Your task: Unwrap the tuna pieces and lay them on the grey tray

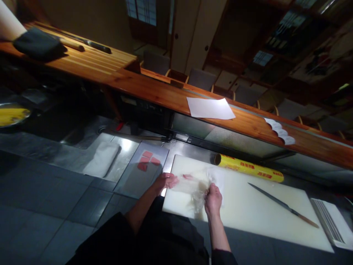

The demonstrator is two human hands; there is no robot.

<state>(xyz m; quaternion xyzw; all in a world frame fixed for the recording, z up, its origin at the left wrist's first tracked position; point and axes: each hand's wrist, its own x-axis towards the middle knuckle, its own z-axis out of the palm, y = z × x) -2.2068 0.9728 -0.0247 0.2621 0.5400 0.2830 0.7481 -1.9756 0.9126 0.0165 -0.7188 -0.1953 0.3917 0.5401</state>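
Over the left end of a white cutting board [264,215], a clear sheet of plastic wrap [197,197] stretches between my two hands. My right hand [213,198] is closed in a fist on its crumpled end. At the board's left edge, my left hand [167,180] pinches the other side, fingers together. A small red slice [187,176] shows just beyond the wrap; whether it lies under the film I cannot tell. White paper [219,180] lies behind my right hand. Left of the board, several red slices [149,160] rest on a grey tray [132,184].
A yellow wrap roll [249,167] lies along the board's far edge. A long knife [284,206] lies on the board's right part, its handle towards me. A folded white cloth [102,158] is at left. Paper sheets [211,108] lie on the wooden counter [154,90].
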